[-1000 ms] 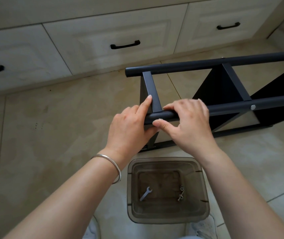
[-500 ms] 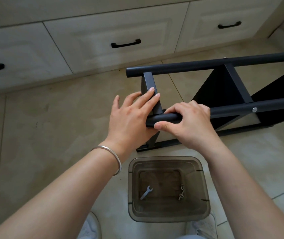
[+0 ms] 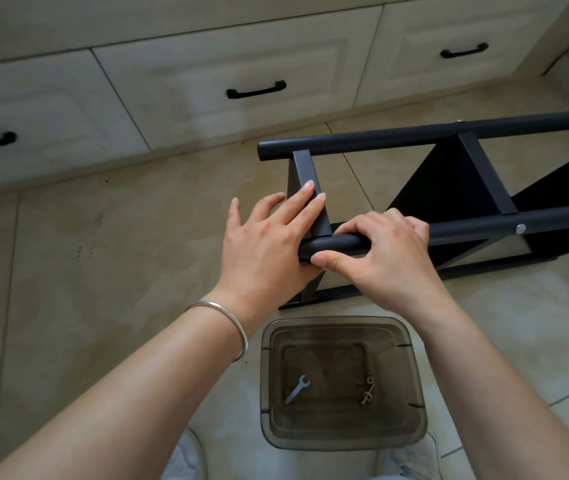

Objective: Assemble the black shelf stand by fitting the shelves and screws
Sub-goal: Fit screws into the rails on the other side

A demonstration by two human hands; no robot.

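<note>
Beige floor tiles (image 3: 103,271) run up to a bank of cream drawers (image 3: 227,74) with black handles, and the black shelf stand (image 3: 449,181) lies on its side on those tiles, just in front of the drawers and extending out of view to the right. Nearest the camera, a round pole (image 3: 484,225) of the stand runs horizontally; a fitted screw (image 3: 520,229) shows on it towards the right. The right hand (image 3: 380,251) grips the free end of this pole, fingers curled over the top and thumb beneath. The left hand (image 3: 269,244) lies open against the end crossbar (image 3: 307,174) of the stand, fingers straight and pressing on it, palm against the pole's tip. Below the stand, towards the camera, a clear plastic bin (image 3: 345,434) holds a small spanner (image 3: 297,389) and some loose screws (image 3: 368,393). Assessment: the pole is being seated against the end crossbar, and no screw is visible at this joint, though the hands cover most of it. Risks: with the joint unfastened, uneven pressure from the left hand could push the crossbar out of line with the pole, so that the screw hole fails to match. Releasing either hand to reach the bin could let the pole spring away. Fingers near the joint could be pinched.
</note>
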